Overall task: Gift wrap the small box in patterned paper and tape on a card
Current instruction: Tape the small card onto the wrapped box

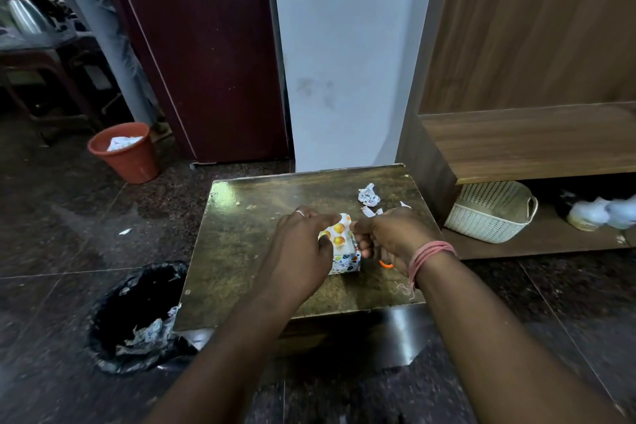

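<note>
Small box [345, 253], wrapped in patterned paper: stood on low table [241, 244], near its front edge. Gripped at the top by left hand [303, 248]. Right hand [389, 237] curled against its right side, apparently pinching the paper. Paper scraps [369, 195] lie behind.

- Lying open along the left half of the table [241, 251], bare to its left edge.
- Crowding the far right corner: a crumpled paper ball [369, 194] and torn scraps [371, 212].
- Blocking the middle: the wrapped box [342, 244], with the left hand [303, 248] and right hand [392, 237] flanking it.
- Peeking out beside the right hand: an orange handle [386, 264].
</note>
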